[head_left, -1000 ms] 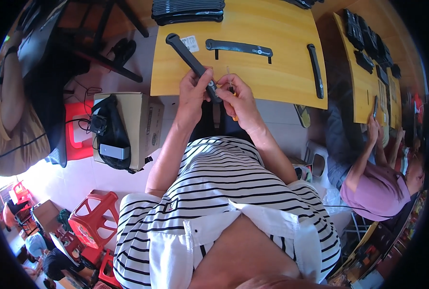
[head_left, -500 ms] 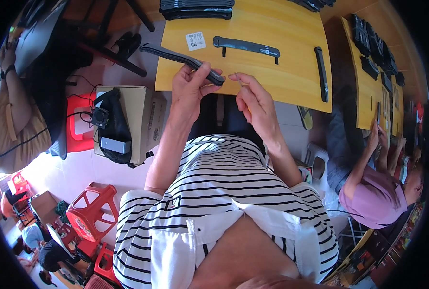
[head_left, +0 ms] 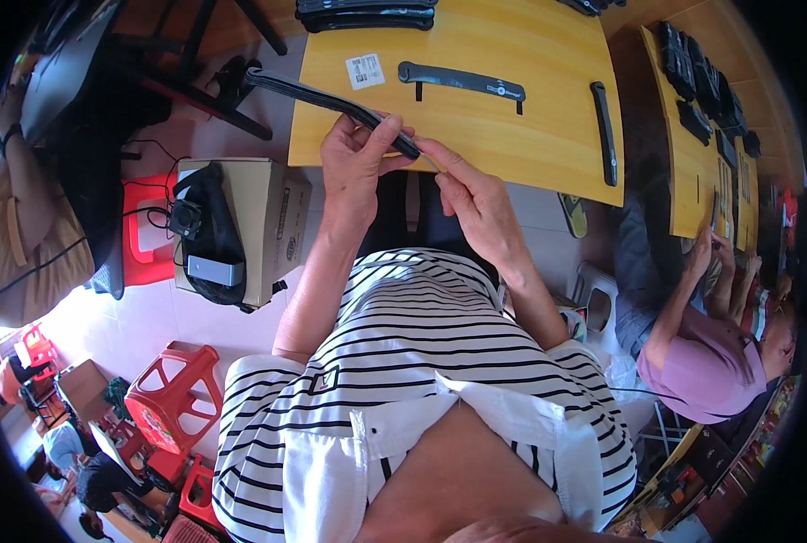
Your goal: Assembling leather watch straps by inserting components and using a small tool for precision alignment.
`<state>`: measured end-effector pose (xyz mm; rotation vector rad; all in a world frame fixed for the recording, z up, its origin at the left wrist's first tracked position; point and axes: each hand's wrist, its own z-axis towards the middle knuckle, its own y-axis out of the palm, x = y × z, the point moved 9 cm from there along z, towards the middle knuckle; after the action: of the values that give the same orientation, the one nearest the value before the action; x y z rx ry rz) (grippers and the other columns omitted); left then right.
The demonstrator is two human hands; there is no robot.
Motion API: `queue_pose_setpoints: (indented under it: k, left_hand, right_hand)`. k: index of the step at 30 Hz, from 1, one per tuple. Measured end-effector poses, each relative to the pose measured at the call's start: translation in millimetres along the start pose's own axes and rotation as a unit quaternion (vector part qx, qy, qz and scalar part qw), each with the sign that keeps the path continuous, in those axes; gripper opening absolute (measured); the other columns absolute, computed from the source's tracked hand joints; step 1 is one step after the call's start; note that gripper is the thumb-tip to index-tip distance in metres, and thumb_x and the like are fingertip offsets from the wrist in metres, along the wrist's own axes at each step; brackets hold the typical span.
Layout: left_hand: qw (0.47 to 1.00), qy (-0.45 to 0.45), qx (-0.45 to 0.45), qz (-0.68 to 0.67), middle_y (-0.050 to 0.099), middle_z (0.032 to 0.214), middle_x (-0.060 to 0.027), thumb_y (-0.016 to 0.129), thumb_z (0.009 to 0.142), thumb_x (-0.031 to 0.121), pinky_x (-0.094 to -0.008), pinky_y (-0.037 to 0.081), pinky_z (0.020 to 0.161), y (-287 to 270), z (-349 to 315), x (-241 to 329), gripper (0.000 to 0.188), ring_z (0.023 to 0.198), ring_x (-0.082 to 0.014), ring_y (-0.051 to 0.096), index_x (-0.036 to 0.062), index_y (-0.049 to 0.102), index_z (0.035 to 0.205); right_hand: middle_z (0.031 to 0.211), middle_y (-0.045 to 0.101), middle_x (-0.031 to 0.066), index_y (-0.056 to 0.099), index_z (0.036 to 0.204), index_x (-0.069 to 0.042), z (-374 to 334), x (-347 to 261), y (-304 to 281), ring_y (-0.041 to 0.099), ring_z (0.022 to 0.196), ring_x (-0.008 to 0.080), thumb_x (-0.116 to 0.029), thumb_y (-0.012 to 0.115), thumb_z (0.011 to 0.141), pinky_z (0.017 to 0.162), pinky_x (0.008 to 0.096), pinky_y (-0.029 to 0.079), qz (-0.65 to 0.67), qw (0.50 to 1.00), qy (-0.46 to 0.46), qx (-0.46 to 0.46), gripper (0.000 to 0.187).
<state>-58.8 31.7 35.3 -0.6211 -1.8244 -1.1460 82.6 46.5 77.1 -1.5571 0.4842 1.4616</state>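
Observation:
My left hand (head_left: 358,167) is closed round a long, dark folded strap (head_left: 317,93), thumb on top. The strap slants up to the far left, and its rounded near end points toward my right hand (head_left: 477,201). That hand's index finger is stretched out and touches the near end, while the thumb stands apart below and the other fingers curl. Ahead on the yellow table (head_left: 512,145) lies a flat dark grey strap (head_left: 462,81) with white print and two short black tabs. Another dark strap (head_left: 604,131) lies along the right edge.
A pile of black straps (head_left: 364,14) sits at the table's far left, near a white printed label (head_left: 364,71). To my left stands a cardboard box (head_left: 258,226) with a black strapped device on it. Red stools (head_left: 175,398) are lower left. People work at either side.
My right index finger has straightened and moved left onto the strap's end; before, finger and thumb were apart from it with a thin sliver between them. The strap has shifted slightly up and left.

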Motion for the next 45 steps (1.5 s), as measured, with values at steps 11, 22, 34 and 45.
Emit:
queue_pose_setpoints:
  k: [11,22,34,45]
  left_hand:
    - [1.0,0.008,0.0,0.024,0.064,0.083,-0.0113,0.064,0.084,0.016,-0.025,0.056,0.063,-0.3,0.7,-0.8,0.023,0.074,-0.0142,0.065,0.0006,0.053,0.097]
    - [0.999,0.018,0.004,0.051,0.066,0.084,-0.0117,0.062,0.086,0.016,-0.0245,0.056,0.063,1.0,0.5,-0.5,0.021,0.076,-0.0144,0.066,0.0011,0.055,0.099]
    - [0.996,0.037,-0.001,0.077,0.065,0.082,-0.0105,0.062,0.085,0.013,-0.0241,0.056,0.064,2.3,-0.8,0.4,0.02,0.075,-0.0142,0.065,0.0009,0.054,0.099]
    - [0.968,0.193,0.021,0.158,0.06,0.085,-0.0056,0.065,0.082,0.005,-0.0218,0.049,0.071,11.7,-18.8,22.4,0.023,0.079,-0.0109,0.059,-0.0026,0.051,0.098]
  right_hand:
    - [0.064,0.045,0.0006,0.052,0.127,-0.013,-0.4,2.6,0.2,0.038,0.054,0.0089,0.003,0.044,0.088,0.051,0.0214,0.038,-0.016,0.999,0.039,-0.018,0.042]
    - [0.067,0.05,0.0011,0.052,0.126,-0.014,-1.0,2.8,-2.5,0.04,0.053,0.0093,0.0,0.047,0.089,0.05,0.0224,0.04,-0.028,0.999,0.022,-0.018,0.041]
    - [0.085,0.058,0.0051,0.053,0.124,-0.015,-1.2,24.5,-0.1,0.05,0.065,0.0159,-0.002,0.048,0.088,0.06,0.0244,0.042,0.032,0.994,0.101,-0.027,0.039]
    - [0.101,0.063,0.0149,0.055,0.122,-0.019,0.6,15.7,-2.7,0.06,0.088,0.0345,-0.007,0.052,0.087,0.075,0.0366,0.049,-0.134,0.988,0.065,0.025,0.037]
